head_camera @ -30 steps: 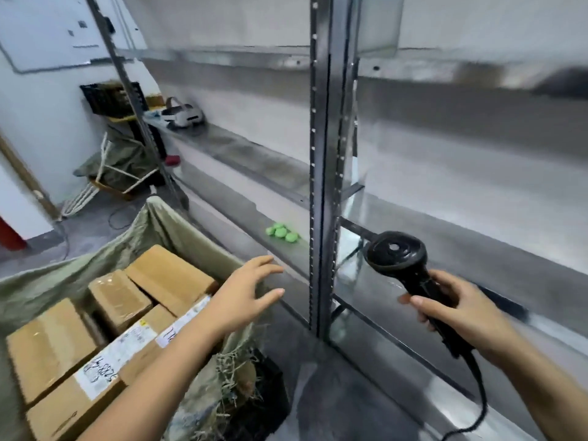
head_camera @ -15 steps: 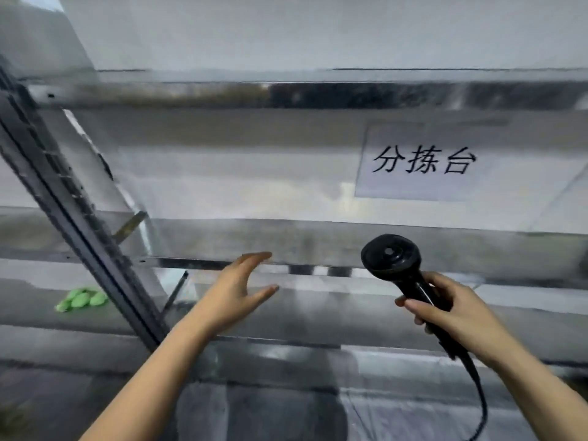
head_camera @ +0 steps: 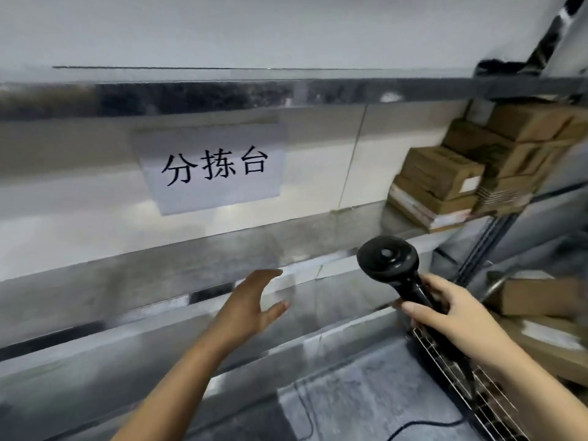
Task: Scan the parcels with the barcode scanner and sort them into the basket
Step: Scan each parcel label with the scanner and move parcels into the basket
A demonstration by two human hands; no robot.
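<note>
black barcode scanner [head_camera: 396, 270], head up-left, right hand [head_camera: 456, 316] gripping

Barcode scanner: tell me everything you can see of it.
The barcode scanner is black, of glossy plastic by the look, with a round head bearing a small central disc and a narrower handle. It is held in the air, head up and tilted left, before the metal shelf. The right hand grips the handle, fingers curled round it; nothing else touches it.
</note>
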